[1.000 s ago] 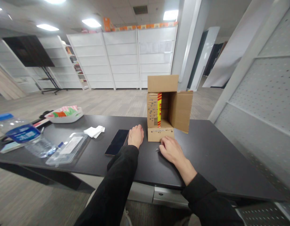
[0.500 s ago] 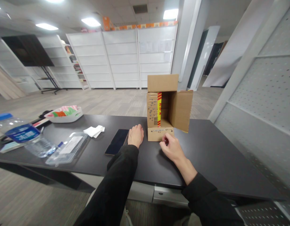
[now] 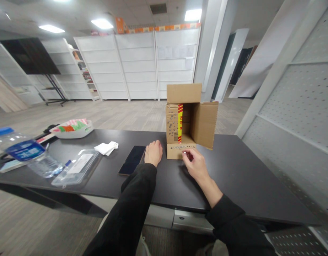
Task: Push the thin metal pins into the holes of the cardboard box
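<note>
An upright cardboard box (image 3: pixel 172 122) stands on the dark table, with its front flaps open. Small silvery round studs, which look like thumbtacks, dot its left face and run in a row along its lower flap (image 3: pixel 174 153). Just in front of that flap, my right hand (image 3: pixel 197 164) pinches a tiny shiny piece (image 3: pixel 184 152) between thumb and forefinger; it looks like a thumbtack. My left hand (image 3: pixel 153 153) rests palm down on the table with curled fingers, its fingertips hidden. Against its left side lies a dark smartphone (image 3: pixel 132 160).
To the left are folded white tissues (image 3: pixel 106 148), a clear plastic case (image 3: pixel 80 167), a tilted water bottle (image 3: pixel 27 153) and a white tray (image 3: pixel 73 133) with colourful packets. A perforated panel (image 3: pixel 299 113) borders the table (image 3: pixel 241 170) on the right.
My right hand has turned slightly and its fingertips have shifted a little, so a shiny piece now shows between them. My left hand and the box stay where they were.
</note>
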`<state>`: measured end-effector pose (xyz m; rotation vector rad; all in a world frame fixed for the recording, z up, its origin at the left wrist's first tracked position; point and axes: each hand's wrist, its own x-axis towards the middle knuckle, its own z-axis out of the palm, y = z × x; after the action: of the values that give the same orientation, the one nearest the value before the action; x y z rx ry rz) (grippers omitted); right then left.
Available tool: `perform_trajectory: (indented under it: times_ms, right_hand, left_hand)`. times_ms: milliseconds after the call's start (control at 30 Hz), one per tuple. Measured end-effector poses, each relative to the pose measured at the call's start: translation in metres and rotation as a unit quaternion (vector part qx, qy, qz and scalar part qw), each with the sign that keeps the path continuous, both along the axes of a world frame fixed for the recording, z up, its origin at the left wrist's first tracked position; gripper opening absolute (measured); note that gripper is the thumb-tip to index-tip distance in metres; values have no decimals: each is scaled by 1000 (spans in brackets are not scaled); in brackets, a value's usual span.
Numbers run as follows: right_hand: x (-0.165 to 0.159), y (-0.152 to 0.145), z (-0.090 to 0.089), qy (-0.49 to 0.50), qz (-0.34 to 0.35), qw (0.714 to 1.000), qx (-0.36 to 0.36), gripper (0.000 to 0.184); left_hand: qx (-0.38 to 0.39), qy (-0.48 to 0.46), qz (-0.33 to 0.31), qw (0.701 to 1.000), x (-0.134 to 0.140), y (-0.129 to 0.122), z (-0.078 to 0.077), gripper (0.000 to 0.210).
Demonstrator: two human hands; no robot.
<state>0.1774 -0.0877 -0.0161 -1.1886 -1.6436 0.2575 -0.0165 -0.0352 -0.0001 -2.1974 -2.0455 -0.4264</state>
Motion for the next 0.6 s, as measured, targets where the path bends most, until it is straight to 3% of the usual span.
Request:
perform_trajectory:
  times_ms: [300,600]
  right_hand:
    - [2,1,1,47,-25,999,7,23]
    - [2,4,-6,165,-13,984,-62,34]
  left_hand:
    - [2,-3,-3,1000,0,0,0,25]
    - [-4,-7,-3,1000,0,-1,1,25]
